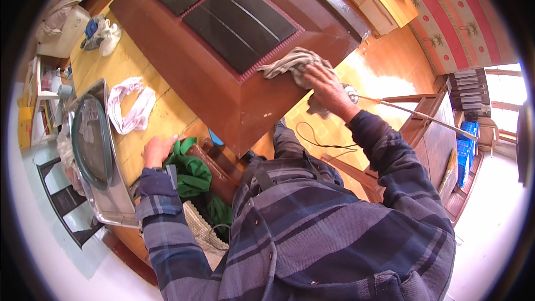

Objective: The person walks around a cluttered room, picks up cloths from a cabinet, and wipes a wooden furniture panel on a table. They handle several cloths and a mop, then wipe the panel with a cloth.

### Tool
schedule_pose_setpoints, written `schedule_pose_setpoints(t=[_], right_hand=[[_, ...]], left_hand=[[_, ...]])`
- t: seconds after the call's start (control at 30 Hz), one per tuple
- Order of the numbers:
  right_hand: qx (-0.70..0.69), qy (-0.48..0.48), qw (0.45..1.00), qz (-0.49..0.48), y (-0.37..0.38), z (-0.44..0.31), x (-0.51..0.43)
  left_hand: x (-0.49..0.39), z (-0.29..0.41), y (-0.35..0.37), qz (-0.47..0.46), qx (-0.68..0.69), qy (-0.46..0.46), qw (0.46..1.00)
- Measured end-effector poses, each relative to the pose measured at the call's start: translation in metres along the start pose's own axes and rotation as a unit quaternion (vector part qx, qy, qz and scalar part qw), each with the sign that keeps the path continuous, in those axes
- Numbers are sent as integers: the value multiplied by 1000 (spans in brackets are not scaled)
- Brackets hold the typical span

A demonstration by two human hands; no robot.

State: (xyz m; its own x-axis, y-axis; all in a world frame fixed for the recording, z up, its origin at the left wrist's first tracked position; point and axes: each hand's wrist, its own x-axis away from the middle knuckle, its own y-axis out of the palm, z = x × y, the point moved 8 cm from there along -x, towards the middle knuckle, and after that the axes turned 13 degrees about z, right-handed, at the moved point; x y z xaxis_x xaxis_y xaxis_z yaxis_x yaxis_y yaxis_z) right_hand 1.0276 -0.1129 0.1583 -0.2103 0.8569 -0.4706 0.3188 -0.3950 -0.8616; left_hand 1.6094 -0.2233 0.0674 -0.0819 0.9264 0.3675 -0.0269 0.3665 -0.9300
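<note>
My right hand (324, 85) presses a crumpled grey cloth (294, 63) onto the near right edge of a brown wooden piece of furniture (267, 108) with bevelled sides. Two black panels (238, 25), edged with pink ribbed trim, are set in its top. My left hand (158, 150) rests at the edge of a yellow wooden table (171, 110), its fingers partly foreshortened and no object visible in it. Beside it a green cloth (190, 171) is draped over a brown rounded object (213, 167). A white cloth (131, 106) lies farther along the yellow table.
A metal tray (119, 213) holding a green-rimmed oval dish (110, 159) stands at left. Gloves (109, 37) lie on the table's far part. To my right, a long-handled stick (426, 117) slants over a dark tabletop (434, 146) bearing a brush (448, 171). A cable (322, 145) trails across the floor.
</note>
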Motion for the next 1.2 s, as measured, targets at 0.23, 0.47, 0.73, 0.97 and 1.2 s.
schedule_pose_setpoints(t=[0.23, 0.47, 0.73, 0.97, 1.2], right_hand=[[-11, 34, 999, -24, 10, 116, -38], [-42, -25, 998, -43, 57, 182, -130], [-19, -20, 997, -78, 124, 233, -237], [-51, 17, 996, -69, 123, 233, -239], [-92, -77, 975, -186, 71, 160, -143]], left_hand=[[-8, -3, 5, -79, 68, -36, 994], [-4, 28, -7, -102, 36, -75, 991], [1, 27, -8, -98, 24, -95, 990], [-2, 27, -5, -117, 26, -96, 988], [5, 25, -8, -116, 10, -140, 983]])
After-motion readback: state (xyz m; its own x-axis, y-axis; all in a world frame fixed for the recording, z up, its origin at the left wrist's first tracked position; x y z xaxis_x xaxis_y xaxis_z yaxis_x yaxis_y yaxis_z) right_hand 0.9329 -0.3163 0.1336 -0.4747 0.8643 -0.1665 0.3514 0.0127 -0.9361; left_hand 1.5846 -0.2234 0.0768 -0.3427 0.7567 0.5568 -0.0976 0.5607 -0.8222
